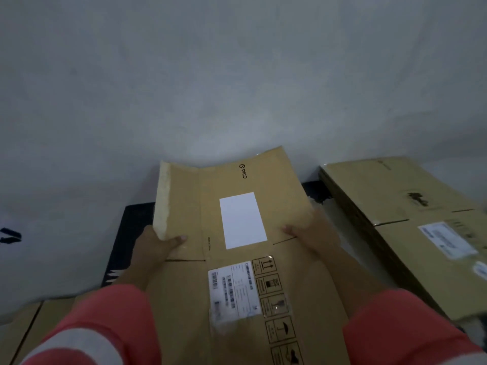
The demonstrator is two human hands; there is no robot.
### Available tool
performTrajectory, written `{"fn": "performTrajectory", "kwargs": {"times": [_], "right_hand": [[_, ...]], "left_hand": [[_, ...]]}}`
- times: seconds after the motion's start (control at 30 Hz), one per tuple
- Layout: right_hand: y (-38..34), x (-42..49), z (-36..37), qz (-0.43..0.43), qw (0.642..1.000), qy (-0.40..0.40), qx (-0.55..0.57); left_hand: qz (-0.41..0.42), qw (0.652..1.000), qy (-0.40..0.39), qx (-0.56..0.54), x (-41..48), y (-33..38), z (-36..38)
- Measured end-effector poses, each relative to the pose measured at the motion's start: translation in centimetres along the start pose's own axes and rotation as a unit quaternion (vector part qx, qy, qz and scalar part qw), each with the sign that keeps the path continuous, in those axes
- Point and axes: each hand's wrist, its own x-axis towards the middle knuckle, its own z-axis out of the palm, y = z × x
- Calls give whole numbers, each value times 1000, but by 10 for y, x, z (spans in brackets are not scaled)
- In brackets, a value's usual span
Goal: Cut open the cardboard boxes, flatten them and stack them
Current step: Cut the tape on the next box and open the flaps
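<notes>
A flattened brown cardboard box [237, 262] with a white label, a shipping sticker and printed handling symbols is held in front of me, its far flaps angled up toward the wall. My left hand [155, 246] grips its left flap edge, thumb on top. My right hand [311, 233] grips the right edge, thumb on the cardboard. A stack of flattened boxes [395, 219] lies to the right, apart from the held box.
A grey-white wall [237, 75] rises close ahead. A dark mat or surface [131, 227] lies under the held box. More flat cardboard [23, 330] shows at the lower left. A small dark object [10, 235] sits at the left edge.
</notes>
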Motion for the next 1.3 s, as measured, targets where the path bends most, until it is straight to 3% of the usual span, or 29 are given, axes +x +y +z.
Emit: {"fn": "performTrajectory", "kwargs": {"times": [0.27, 0.63, 0.8, 1.0, 1.3], "right_hand": [[66, 21, -158, 25, 997, 64, -45], [168, 75, -320, 55, 991, 101, -64], [216, 121, -363, 90, 987, 105, -79], [260, 174, -402, 115, 984, 87, -104], [320, 233, -416, 120, 988, 17, -100]], "left_hand": [[82, 996, 11, -31, -65, 109, 108], [129, 986, -59, -88, -93, 218, 280], [138, 981, -82, -106, -81, 255, 360], [91, 987, -98, -86, -71, 281, 437], [36, 993, -63, -89, -85, 288, 497]]}}
